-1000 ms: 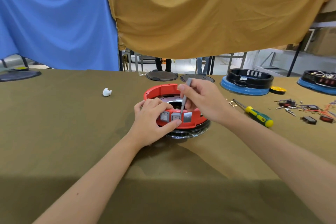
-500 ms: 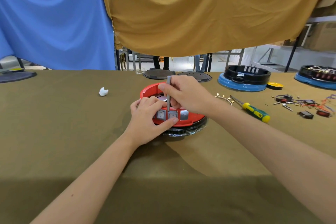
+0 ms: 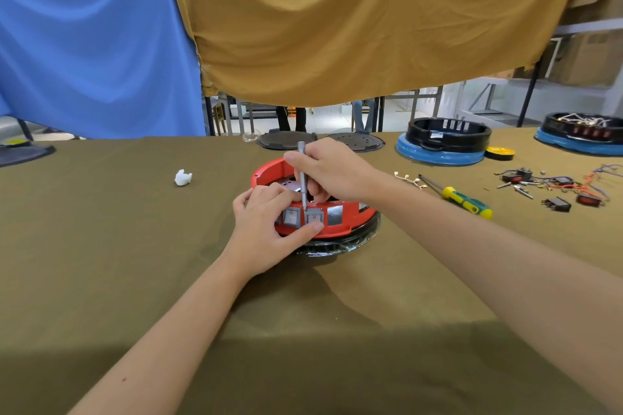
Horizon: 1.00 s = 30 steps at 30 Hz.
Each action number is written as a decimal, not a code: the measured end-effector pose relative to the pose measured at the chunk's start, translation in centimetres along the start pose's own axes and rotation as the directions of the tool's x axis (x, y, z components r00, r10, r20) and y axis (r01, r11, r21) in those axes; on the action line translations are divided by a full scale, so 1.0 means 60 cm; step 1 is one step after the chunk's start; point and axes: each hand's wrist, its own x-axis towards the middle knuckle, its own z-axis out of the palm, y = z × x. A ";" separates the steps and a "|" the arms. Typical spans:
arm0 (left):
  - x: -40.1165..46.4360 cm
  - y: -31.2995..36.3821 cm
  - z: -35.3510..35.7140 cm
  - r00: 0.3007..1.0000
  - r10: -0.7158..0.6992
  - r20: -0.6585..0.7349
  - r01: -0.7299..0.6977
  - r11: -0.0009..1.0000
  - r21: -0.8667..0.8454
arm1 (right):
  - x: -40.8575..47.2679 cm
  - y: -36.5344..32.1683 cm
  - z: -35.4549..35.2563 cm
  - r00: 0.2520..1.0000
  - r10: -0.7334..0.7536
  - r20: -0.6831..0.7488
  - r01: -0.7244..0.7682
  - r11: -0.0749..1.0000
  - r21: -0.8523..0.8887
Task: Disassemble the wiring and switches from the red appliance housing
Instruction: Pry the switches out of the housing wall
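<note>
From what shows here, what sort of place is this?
Probably a workshop for taking appliances apart: a cloth-covered table, a red housing being worked on, loose switches and wires, and a screwdriver.

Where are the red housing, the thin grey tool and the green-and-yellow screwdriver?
Red housing (image 3: 350,224): head view, front wall.
Grey tool (image 3: 303,185): head view, mid-shaft.
Screwdriver (image 3: 467,201): head view, handle.
</note>
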 end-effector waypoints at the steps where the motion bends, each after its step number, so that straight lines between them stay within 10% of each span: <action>1: 0.000 0.000 0.000 1.000 0.004 -0.005 -0.004 1.000 0.000 | -0.012 0.007 -0.002 0.999 -0.011 -0.042 0.015 0.995 0.103; 4: 0.001 0.002 0.002 1.000 -0.001 -0.015 0.001 1.000 0.001 | -0.045 0.029 -0.013 0.983 -0.036 -0.182 0.084 0.961 0.262; 12: 0.002 0.004 0.002 1.000 -0.012 -0.004 0.012 1.000 0.010 | -0.072 0.043 -0.003 0.965 -0.212 -0.156 0.203 0.977 -0.067; 30: 0.003 0.003 0.002 0.999 -0.039 0.004 0.040 0.999 -0.008 | -0.089 0.063 0.019 0.943 -0.039 -0.331 0.150 0.936 0.319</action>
